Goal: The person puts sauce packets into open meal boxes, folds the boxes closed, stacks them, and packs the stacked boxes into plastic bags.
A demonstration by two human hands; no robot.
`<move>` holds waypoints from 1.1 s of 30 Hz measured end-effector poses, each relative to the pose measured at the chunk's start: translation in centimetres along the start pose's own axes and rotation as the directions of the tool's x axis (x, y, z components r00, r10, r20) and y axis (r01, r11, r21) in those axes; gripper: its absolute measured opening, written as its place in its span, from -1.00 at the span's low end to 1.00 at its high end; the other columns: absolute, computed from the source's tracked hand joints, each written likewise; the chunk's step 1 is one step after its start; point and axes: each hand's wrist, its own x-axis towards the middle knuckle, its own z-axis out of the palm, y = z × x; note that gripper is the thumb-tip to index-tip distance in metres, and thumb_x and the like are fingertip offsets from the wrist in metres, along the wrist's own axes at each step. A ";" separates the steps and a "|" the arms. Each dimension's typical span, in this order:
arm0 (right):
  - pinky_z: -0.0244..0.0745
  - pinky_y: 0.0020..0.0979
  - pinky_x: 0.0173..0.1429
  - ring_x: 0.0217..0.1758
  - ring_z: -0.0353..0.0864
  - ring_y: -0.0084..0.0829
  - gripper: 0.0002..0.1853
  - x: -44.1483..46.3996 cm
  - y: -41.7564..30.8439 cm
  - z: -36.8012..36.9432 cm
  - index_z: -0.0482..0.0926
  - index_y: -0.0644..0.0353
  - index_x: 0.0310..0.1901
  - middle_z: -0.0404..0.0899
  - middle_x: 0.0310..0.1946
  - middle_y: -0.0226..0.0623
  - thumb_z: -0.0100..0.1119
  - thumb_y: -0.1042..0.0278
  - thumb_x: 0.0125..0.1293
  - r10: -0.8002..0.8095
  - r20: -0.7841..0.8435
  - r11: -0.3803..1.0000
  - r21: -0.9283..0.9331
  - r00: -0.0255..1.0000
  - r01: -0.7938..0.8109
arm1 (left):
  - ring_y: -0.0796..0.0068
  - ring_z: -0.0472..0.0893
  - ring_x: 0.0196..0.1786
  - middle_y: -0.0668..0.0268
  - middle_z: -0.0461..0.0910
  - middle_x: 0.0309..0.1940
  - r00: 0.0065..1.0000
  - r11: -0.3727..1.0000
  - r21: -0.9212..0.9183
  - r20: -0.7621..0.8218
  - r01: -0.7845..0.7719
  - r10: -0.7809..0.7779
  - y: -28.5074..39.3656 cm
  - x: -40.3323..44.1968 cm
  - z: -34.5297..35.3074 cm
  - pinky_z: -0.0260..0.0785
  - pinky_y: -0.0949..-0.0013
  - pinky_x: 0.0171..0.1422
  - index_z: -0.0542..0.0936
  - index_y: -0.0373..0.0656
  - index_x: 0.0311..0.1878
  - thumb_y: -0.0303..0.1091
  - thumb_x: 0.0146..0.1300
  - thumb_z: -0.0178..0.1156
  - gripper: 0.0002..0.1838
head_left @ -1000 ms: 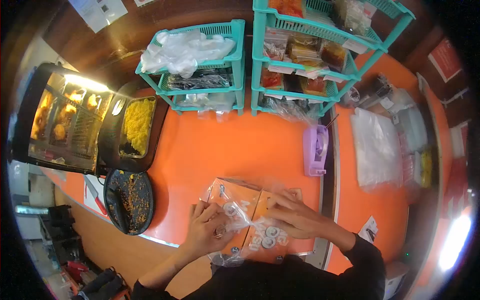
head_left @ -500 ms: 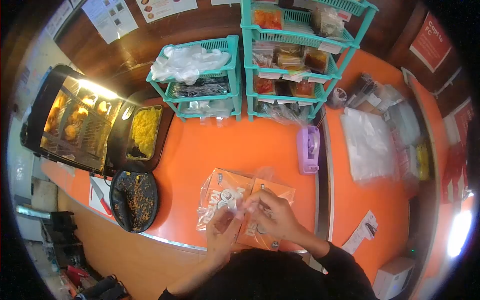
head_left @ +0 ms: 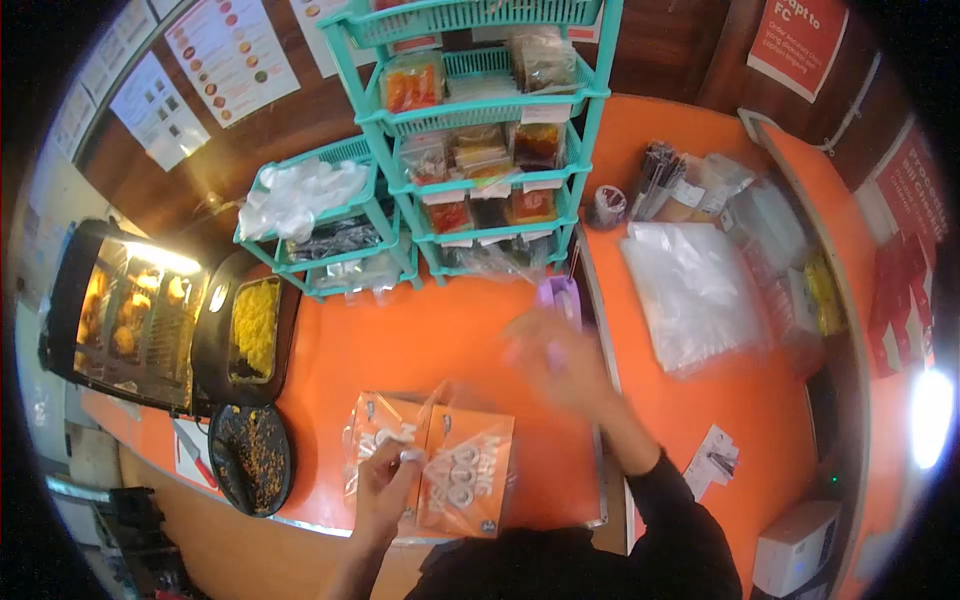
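Observation:
Two orange printed boxes (head_left: 465,475) sit side by side in a clear plastic bag (head_left: 438,400) near the front edge of the orange counter. My left hand (head_left: 385,485) is closed in a pinch on the gathered plastic of the bag, over the left box. Raised away from the boxes, my right hand (head_left: 555,360) is blurred by motion in front of the purple tape dispenser (head_left: 560,296). Its fingers are smeared, and whether it touches the dispenser cannot be made out.
Teal racks (head_left: 480,185) with packets and plastic bags stand behind. On the left are a lit food warmer (head_left: 135,310), a tray of yellow food (head_left: 257,330), a black pan (head_left: 252,460) and a knife (head_left: 197,457). Clear bags (head_left: 690,295) lie on the right counter.
My right hand has left the bag and moved up and right to the tape dispenser. My left hand stays at the gathered plastic. The camera view has shifted to the right.

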 end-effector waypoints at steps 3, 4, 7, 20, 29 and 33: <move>0.51 -0.37 -0.21 -0.36 0.61 -0.40 -0.94 3.9 10.4 -8.0 0.59 0.24 -0.28 0.62 -0.36 -0.21 0.15 0.52 0.23 0.283 -0.555 0.853 -0.227 0.783 -0.470 | 0.59 0.47 -0.35 0.36 0.54 -0.46 0.972 0.946 -0.250 -0.058 0.208 -0.229 1.4 -0.6 0.6 0.29 0.45 -0.19 0.57 -0.27 -0.41 -0.40 0.24 0.14 -0.84; 0.53 -0.29 -0.20 -0.33 0.66 -0.28 -0.92 4.5 15.7 -10.5 0.59 0.25 -0.26 0.64 -0.36 -0.15 0.15 0.54 0.20 0.180 -0.548 0.818 -0.378 0.817 -0.434 | 0.59 0.48 -0.33 0.37 0.55 -0.47 0.956 0.931 -0.268 -0.089 0.247 -0.279 1.4 -0.6 0.7 0.30 0.44 -0.16 0.57 -0.25 -0.43 -0.36 0.30 0.10 -0.79; 0.57 -0.20 -0.18 -0.23 0.70 -0.09 -0.88 6.7 25.5 -13.9 0.63 0.23 -0.27 0.67 -0.34 -0.04 0.17 0.54 0.15 0.120 -0.519 0.788 -0.468 0.846 -0.399 | 0.55 0.51 -0.30 0.35 0.54 -0.51 0.935 0.914 -0.324 -0.170 0.246 -0.312 0.8 -1.1 1.1 0.30 0.43 -0.08 0.56 -0.26 -0.43 -0.33 0.31 0.09 -0.76; 0.51 -0.17 -0.21 -0.32 0.63 -0.06 -0.91 8.5 28.3 -14.6 0.54 0.23 -0.29 0.59 -0.37 -0.04 0.18 0.47 0.15 0.088 -0.482 0.777 -0.515 0.872 -0.363 | 0.46 0.52 -0.14 0.30 0.59 -0.28 0.961 0.907 -0.326 0.016 0.268 -0.278 1.2 -1.9 -0.1 0.30 0.38 0.10 0.59 -0.35 -0.07 -0.37 0.21 0.03 -0.69; 0.46 -0.48 0.00 -0.15 0.53 -0.50 -1.00 2.3 7.1 -6.8 0.50 0.25 -0.22 0.55 -0.33 -0.36 0.10 0.55 0.39 0.227 -0.534 0.971 0.187 0.815 -0.148 | 0.65 0.37 -0.68 0.40 0.51 -0.57 0.916 0.922 -0.145 0.242 0.359 -0.318 0.4 -0.3 -3.5 0.17 0.56 -0.59 0.69 -0.24 -0.18 -0.29 0.44 0.04 -0.72; 0.59 -0.42 -0.10 -0.22 0.68 -0.48 -0.91 -4.4 -2.6 2.1 0.55 0.30 -0.18 0.65 -0.29 -0.29 0.21 0.56 0.29 0.327 -0.164 0.892 0.379 0.931 -0.246 | 0.82 0.28 -0.73 0.43 0.68 -0.41 0.911 0.967 -0.092 0.367 0.236 -0.187 -1.2 0.7 -3.9 0.09 0.67 -0.66 0.64 -0.23 0.09 -0.31 0.43 0.07 -0.70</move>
